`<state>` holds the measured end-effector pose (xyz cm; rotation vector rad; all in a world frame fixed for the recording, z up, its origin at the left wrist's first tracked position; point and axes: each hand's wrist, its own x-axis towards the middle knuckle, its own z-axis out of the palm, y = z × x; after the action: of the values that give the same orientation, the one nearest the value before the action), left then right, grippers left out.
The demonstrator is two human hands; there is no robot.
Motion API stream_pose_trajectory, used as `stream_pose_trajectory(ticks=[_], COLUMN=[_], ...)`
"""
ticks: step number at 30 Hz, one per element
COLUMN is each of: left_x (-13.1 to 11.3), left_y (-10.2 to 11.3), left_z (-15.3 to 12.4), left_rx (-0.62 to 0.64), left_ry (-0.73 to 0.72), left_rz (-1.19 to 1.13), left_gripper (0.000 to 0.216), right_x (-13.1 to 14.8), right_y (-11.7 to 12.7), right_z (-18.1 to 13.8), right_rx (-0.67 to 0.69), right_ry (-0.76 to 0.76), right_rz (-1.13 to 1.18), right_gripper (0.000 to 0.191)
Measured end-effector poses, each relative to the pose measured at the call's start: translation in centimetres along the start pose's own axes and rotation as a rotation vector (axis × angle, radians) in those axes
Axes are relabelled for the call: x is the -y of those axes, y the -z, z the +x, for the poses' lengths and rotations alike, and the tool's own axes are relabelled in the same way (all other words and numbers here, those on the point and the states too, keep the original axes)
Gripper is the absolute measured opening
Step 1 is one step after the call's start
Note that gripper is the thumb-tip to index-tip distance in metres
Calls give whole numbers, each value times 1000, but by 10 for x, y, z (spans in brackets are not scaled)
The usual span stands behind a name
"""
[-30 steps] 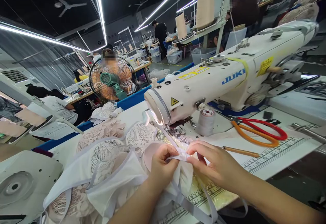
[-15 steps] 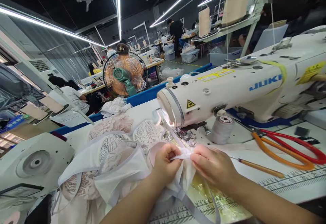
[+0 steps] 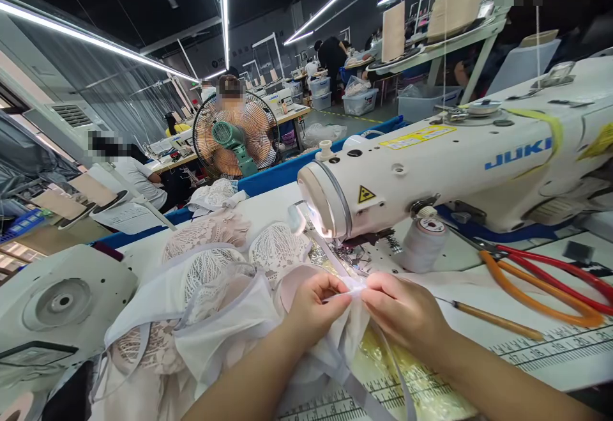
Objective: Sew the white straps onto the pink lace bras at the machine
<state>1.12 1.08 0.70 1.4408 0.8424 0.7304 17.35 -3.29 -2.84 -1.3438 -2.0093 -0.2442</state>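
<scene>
In the head view, my left hand (image 3: 313,309) is pinching a bit of white cloth (image 3: 352,324), with thumb and finger pressed close and no gap showing. My right hand (image 3: 407,309) is doing the same just beside it, thumb and finger closed on the same cloth. The pinched bit is sitting in front of the sewing machine (image 3: 431,156), near its bright end, and the rest is hanging below my hands. How many layers I am pinching I cannot tell, because my fingers are hiding them.

To be doing this well, I am thinking small, gentle pinches are best, with the edges lying even and no fold hiding underneath. The cloth is looking thin, so pulling hard could be stretching it. A pale strap (image 3: 360,390) is dangling lower down, and I should be watching that it is not getting caught. The lace cups (image 3: 278,248) are lying in a heap by my left hand, so I should be stopping them from sliding in. The wooden-handled tool (image 3: 498,321) is lying near my right hand, its thin end pointing my way, so I should be minding that. The scissors (image 3: 498,280) are lying farther right, out of the way
</scene>
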Motion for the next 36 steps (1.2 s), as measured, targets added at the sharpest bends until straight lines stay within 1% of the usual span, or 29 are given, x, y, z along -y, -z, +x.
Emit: stream_pose_trajectory(ticks=[4,9,12,14,18,24,28,31,36], left_x=[0,0,0,1,1,2,3,3,2], left_y=[0,1,2,2,2,0,-1,-2,-4], left_z=[1,2,2,3,4,3,4,3,3], left_rx=[8,44,42,38,30,33,29,18,31], left_ry=[47,175,253,270,263,169,145,122,122], left_rz=[-57,-239,-335,-363,-372,-310,-273,-213,-166], left_gripper=[32,34,34,34,33,30,30,32,32], right_x=[0,1,1,1,3,6,6,6,5], right_y=[1,3,2,2,3,6,6,6,5], right_z=[1,4,5,6,6,6,7,7,7], right_rx=[-14,-54,-43,-35,-9,33,59,48,48], right_ry=[44,55,60,61,11,-73,-82,-80,-89], right_rz=[41,57,83,126,261,394,442,460,434], right_gripper=[25,25,24,21,17,15,16,16,17])
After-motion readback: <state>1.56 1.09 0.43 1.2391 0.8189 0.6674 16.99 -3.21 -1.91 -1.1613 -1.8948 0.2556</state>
